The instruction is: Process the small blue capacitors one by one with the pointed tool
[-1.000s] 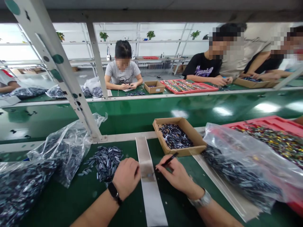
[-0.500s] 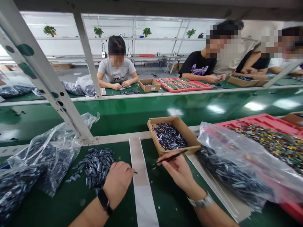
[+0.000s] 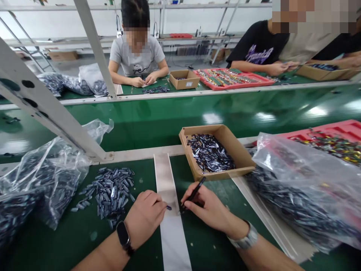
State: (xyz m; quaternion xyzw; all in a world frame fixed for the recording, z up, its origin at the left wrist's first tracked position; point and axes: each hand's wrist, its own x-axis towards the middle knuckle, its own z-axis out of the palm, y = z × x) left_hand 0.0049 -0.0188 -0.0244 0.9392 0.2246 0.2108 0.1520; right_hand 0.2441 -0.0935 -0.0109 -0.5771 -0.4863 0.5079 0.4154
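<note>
My left hand (image 3: 148, 212) is closed in a pinch on a small dark, glossy piece (image 3: 169, 207), whose end shows past the fingertips over the white strip (image 3: 176, 241). Left of that hand lies a loose pile of similar dark pieces (image 3: 113, 192) on the green table. My right hand (image 3: 207, 207) grips slim black tweezers (image 3: 197, 190) like a pen, points down by the strip's right edge. Little space separates the tips from the piece. Behind my right hand stands a cardboard box (image 3: 239, 160) holding many shiny dark pieces (image 3: 210, 152).
Clear plastic bags of dark pieces lie at the left (image 3: 56, 177) and the right (image 3: 299, 195). Behind the right bag is a red tray (image 3: 338, 131) with colourful parts. A slanted metal post (image 3: 56, 109) rises at the left. Several people sit across the green divider (image 3: 146, 120).
My right hand has come down and turned, bringing the tweezers' tips toward the strip. My left hand has moved slightly right, and more of its piece shows. The camera view has tilted down.
</note>
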